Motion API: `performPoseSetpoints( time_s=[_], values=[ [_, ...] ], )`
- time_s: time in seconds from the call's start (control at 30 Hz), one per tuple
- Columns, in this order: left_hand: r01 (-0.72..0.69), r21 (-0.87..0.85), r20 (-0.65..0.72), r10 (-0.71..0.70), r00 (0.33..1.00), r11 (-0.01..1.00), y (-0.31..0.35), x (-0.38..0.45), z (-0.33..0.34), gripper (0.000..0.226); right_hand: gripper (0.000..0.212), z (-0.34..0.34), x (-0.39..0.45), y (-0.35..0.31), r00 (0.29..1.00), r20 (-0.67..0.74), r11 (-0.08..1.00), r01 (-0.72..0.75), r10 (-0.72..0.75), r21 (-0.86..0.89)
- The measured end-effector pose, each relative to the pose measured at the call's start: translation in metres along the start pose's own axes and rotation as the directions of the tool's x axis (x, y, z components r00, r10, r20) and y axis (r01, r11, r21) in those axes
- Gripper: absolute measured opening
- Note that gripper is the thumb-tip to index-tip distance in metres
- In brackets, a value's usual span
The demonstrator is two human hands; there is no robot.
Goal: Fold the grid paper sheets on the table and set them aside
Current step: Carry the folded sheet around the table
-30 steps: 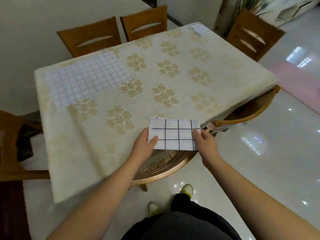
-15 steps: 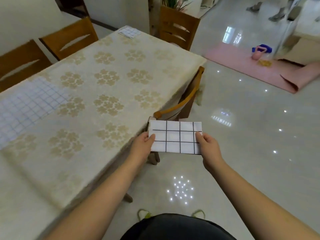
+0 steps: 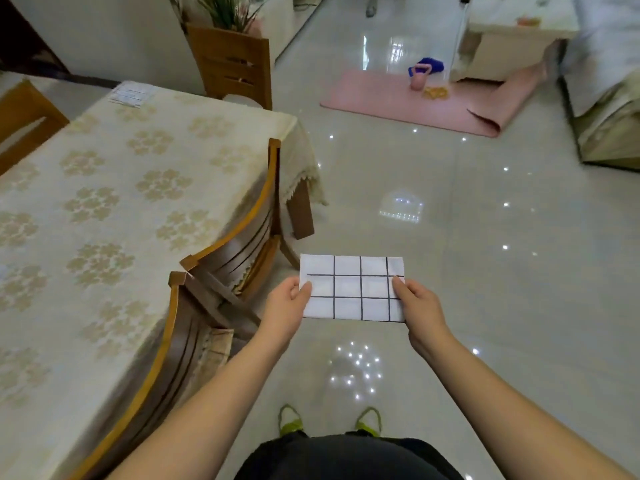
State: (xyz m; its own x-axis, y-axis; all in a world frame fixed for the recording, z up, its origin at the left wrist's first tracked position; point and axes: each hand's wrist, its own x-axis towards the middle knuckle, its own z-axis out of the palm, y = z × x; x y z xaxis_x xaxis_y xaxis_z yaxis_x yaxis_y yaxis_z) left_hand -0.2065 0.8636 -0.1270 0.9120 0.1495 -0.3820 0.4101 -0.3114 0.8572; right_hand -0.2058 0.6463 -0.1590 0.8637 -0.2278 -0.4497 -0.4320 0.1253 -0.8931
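At nine o'clock stands the bench [image 3: 114, 188], draped in a cream cloth woven with pale gold flower clusters and trimmed with a lace edge; at its far corner, toward eleven o'clock, lies a small folded grid paper [image 3: 130, 94], flat on the cloth; two wooden chairs [image 3: 207, 292] with curved, slatted backs are tucked against the bench's right side; a third wooden chair [image 3: 232, 67] stands at the far end. At the centre, the left hand [image 3: 289, 303] pinches the left short edge of the folded grid sheet [image 3: 353, 289], thumb on top; the sheet is a white rectangle ruled with dark lines, held flat in the air over the glossy tiled floor [image 3: 485, 271], clear of the bench; the right hand [image 3: 415, 306] pinches the opposite short edge in the same way. At one o'clock a pink mat [image 3: 398, 102] lies on the floor, one corner curled up, with a small pink pot [image 3: 418, 79] resting on it.
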Motion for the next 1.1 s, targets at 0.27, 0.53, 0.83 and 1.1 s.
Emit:
performPoseSetpoints(
  time_s=[0.27, 0.53, 0.83, 1.1],
  values=[
    [0.084, -0.053, 0.114, -0.077, 0.99, 0.995, 0.011, 0.034, 0.021, 0.024, 0.021, -0.022, 0.028, -0.005, 0.998, -0.022, 0.997, -0.06, 0.061, 0.044],
    [0.144, -0.155, 0.158, -0.119, 0.98, 0.977, 0.026, 0.116, 0.02, 0.025, 0.018, -0.006, 0.086, -0.027, 0.995, -0.014, 0.995, -0.098, 0.098, -0.028],
    [0.11, -0.107, 0.199, -0.087, 0.976, 0.988, 0.048, 0.202, -0.002, 0.016, 0.016, 0.031, 0.16, -0.069, 0.989, 0.039, 0.989, -0.139, 0.141, -0.047],
    [0.165, -0.145, 0.243, -0.127, 0.962, 0.976, 0.073, 0.267, 0.012, 0.022, 0.014, 0.02, 0.223, -0.093, 0.968, 0.098, 0.973, -0.225, 0.229, -0.049]
  ],
)
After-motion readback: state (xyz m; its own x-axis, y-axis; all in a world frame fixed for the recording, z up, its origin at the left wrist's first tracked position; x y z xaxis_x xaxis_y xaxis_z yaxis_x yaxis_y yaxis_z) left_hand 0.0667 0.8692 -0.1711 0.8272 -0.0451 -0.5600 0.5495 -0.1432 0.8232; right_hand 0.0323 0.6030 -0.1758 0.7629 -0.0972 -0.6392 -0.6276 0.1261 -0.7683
